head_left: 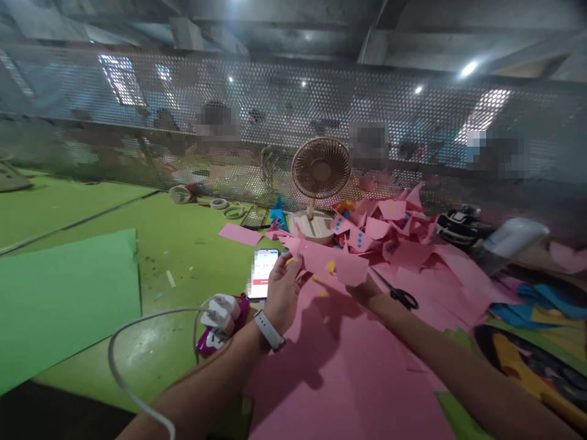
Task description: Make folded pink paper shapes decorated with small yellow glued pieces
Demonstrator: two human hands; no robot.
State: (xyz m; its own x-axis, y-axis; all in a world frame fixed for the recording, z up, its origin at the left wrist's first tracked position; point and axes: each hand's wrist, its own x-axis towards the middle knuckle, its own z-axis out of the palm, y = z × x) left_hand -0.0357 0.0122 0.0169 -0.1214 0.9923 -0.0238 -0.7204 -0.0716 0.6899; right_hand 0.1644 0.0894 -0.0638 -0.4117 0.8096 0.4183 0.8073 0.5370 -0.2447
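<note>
My left hand (282, 288), with a watch on the wrist, pinches the left edge of a pink paper piece (342, 264) held above the table. My right hand (364, 287) is mostly hidden under that same paper and grips it from below. A large pink paper sheet (339, 366) lies under both arms. Black-handled scissors (401, 296) lie just right of my right hand.
A pile of pink paper cut-outs with blue dots (385, 229) lies behind, beside a small desk fan (320, 183). A lit phone (263, 273), a white charger with cable (220, 311), a green sheet (64, 299), tape rolls (232, 211) and a perforated metal screen (293, 122) with people behind it.
</note>
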